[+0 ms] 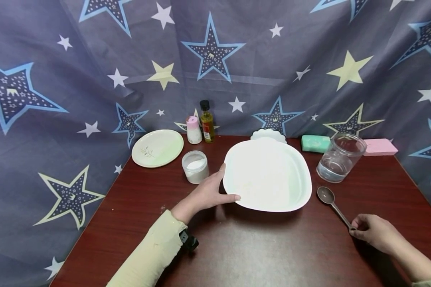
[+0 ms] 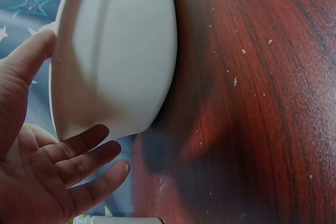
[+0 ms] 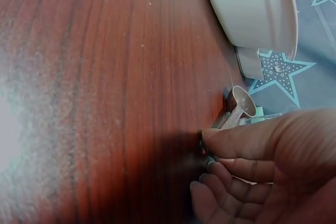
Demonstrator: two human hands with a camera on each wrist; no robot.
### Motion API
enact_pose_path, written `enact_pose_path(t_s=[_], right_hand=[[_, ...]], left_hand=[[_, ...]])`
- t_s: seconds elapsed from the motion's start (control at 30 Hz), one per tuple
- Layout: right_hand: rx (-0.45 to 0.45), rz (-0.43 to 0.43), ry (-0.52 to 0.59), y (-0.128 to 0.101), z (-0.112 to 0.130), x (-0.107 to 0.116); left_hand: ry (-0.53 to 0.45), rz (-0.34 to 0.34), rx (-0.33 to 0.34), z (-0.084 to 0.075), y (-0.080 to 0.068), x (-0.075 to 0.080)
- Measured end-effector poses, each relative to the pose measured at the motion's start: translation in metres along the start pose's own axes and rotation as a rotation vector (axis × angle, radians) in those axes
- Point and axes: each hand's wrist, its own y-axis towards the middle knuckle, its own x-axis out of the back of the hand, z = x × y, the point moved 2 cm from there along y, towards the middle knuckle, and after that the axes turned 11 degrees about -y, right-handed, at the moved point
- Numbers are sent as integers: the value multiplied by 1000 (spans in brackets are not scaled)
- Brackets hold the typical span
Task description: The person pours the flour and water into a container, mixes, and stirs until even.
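Observation:
A white basin (image 1: 265,175) with rounded corners stands mid-table in the head view. My left hand (image 1: 210,189) grips its left end, thumb on the near rim and fingers along the left side. In the left wrist view, the basin's outer wall (image 2: 126,51) is beside the spread fingers of my left hand (image 2: 47,156). My right hand (image 1: 375,233) pinches the handle end of a brown measuring spoon (image 1: 326,195), whose bowl faces up, right of the basin. The right wrist view shows the spoon's bowl (image 3: 242,100) beyond the thumb and index finger of my right hand (image 3: 252,166).
Left of the basin are a jar of white powder (image 1: 195,169), an oval plate (image 1: 158,148), a pink-topped shaker (image 1: 194,131) and an oil bottle (image 1: 207,123). A scalloped white dish (image 1: 267,133), green block (image 1: 315,143), clear water jar (image 1: 339,161) and pink block (image 1: 380,147) stand behind and right.

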Motion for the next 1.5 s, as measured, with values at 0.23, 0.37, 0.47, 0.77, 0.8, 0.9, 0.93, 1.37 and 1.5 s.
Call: enact_pose_path(t_s=[0.23, 0.37, 0.47, 0.77, 0.8, 0.9, 0.93, 1.37, 1.5], right_hand=[[-67, 68, 92, -1, 0, -2], [-80, 47, 133, -2, -1, -2], [-92, 37, 188, -2, -4, -3], [-33, -124, 330, -8, -2, 5], [-19, -149, 349, -7, -1, 8], [25, -219, 398, -8, 2, 16], [38, -240, 416, -8, 4, 19], [106, -387, 590, -6, 29, 61], [137, -412, 570, -2, 40, 68]], left_hand=[[0, 2, 8, 0, 0, -1], [4, 2, 2, 0, 1, -1], [7, -1, -6, 1, 1, -1], [1, -1, -8, 2, 1, -2], [4, -1, -8, 1, 1, -1], [5, -3, -12, 1, 0, -1], [5, -3, -13, 1, 0, -1], [-16, -1, -4, 2, 0, 0], [-15, -1, -10, 2, -1, 0]])
